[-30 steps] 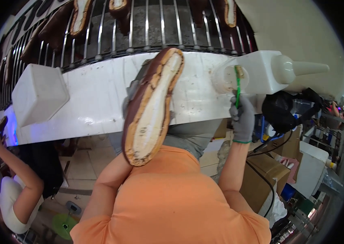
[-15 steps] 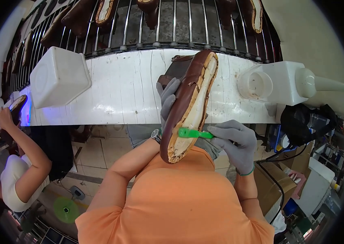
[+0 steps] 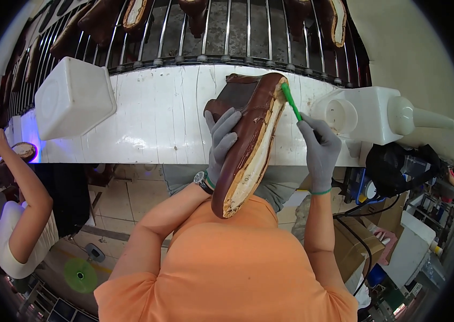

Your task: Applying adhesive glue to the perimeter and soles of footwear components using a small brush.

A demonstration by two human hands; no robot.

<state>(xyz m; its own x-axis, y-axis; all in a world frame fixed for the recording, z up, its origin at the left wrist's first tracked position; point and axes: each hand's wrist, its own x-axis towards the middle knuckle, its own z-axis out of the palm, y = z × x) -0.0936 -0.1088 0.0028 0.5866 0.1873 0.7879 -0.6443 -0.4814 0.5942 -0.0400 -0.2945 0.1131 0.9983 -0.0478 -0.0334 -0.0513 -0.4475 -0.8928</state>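
Note:
A dark brown leather boot upper [image 3: 243,145], with no sole on it, leans over the white bench with its pale underside turned to the right and toward me. My left hand [image 3: 220,145], in a grey glove, is closed around its left side. In my right hand [image 3: 321,147], also gloved in grey, is pinched the handle of a small green brush [image 3: 291,102]. The brush head touches the far end of the underside, near the edge of the leather. The boot's near end hangs past the bench edge, above my lap.
On the white bench [image 3: 152,118] stand a white square container [image 3: 74,102] at left and a white bottle with a round cup [image 3: 341,116] at right. Beyond is a metal roller rack [image 3: 205,43] with several boots. A co-worker's arm [image 3: 31,198] works at far left.
My right hand has moved away from me, carrying the brush from the near part of the underside to its far end. The boot has shifted only slightly. At left, the co-worker's arm has moved.

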